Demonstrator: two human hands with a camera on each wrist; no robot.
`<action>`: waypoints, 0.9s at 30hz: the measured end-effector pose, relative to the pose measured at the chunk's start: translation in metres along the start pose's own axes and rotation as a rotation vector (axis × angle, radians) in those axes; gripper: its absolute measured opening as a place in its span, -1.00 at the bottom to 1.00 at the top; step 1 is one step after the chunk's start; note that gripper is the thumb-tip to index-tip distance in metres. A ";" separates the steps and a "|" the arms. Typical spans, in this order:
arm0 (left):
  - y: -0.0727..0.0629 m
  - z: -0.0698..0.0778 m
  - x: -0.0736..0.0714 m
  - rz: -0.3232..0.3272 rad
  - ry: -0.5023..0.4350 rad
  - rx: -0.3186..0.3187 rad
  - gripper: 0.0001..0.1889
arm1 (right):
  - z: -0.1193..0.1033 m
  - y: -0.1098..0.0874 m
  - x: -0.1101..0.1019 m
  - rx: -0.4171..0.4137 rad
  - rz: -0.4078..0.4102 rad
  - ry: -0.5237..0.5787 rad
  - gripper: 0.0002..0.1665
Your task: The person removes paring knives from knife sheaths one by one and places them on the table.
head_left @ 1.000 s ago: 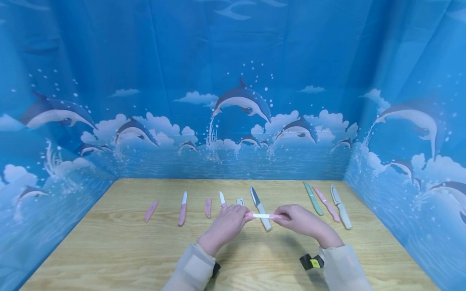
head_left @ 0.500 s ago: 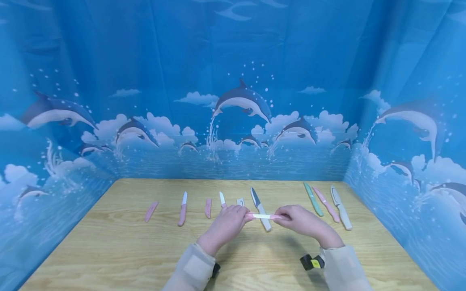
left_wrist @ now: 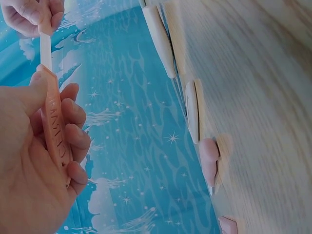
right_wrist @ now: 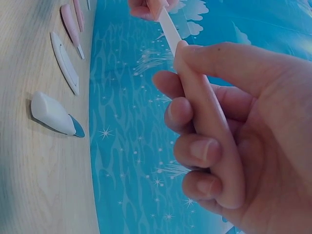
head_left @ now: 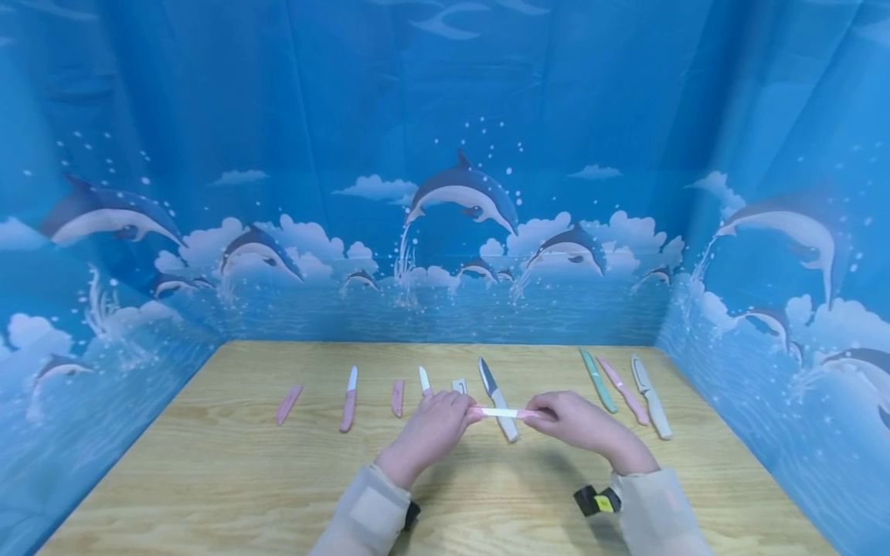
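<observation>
Above the table, my left hand (head_left: 433, 428) grips a pink knife sheath (left_wrist: 52, 114) with raised lettering, its fingers curled round it. My right hand (head_left: 580, 425) holds the smooth pink handle of a paring knife (right_wrist: 214, 131), thumb near the blade end. Between the two hands shows a stretch of the white blade (head_left: 499, 412); its tip end is hidden inside the sheath. Behind the hands lies a white-handled knife (head_left: 507, 428) with a dark blade. Beside it is a small white sheath (head_left: 459, 385), partly covered by my left hand.
On the wooden table (head_left: 243, 479), two pink sheaths (head_left: 289, 404) and two pink knives (head_left: 348, 409) lie toward the left. A green knife (head_left: 598, 380), a pink knife (head_left: 623, 391) and a white knife (head_left: 652, 398), all sheathed, lie at the right. A blue dolphin curtain (head_left: 445, 301) surrounds the table.
</observation>
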State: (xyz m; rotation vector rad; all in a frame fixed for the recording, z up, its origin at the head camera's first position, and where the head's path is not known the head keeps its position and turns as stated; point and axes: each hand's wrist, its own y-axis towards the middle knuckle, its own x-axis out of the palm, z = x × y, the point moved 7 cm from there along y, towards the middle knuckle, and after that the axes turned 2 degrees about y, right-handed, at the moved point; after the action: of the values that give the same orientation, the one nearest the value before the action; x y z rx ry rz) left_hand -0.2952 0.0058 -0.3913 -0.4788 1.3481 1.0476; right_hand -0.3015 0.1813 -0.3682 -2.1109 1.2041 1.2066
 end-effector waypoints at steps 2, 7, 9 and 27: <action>0.000 0.000 0.000 0.001 0.003 0.000 -0.68 | 0.000 0.000 0.000 -0.001 -0.002 0.002 -0.70; -0.001 -0.001 -0.001 0.002 0.002 -0.004 -0.67 | 0.001 0.000 -0.001 0.007 0.000 0.008 -0.71; -0.001 -0.002 -0.001 0.000 -0.002 -0.007 -0.68 | 0.001 0.000 -0.001 0.010 0.001 0.007 -0.71; -0.001 -0.001 -0.003 0.021 0.036 0.013 -0.69 | 0.003 -0.002 -0.001 0.018 -0.001 0.025 -0.70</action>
State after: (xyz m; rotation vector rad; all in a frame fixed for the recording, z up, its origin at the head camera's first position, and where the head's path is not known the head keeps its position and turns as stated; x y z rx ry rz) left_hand -0.2950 0.0034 -0.3890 -0.4769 1.3930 1.0513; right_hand -0.3017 0.1853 -0.3689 -2.1195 1.2202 1.1681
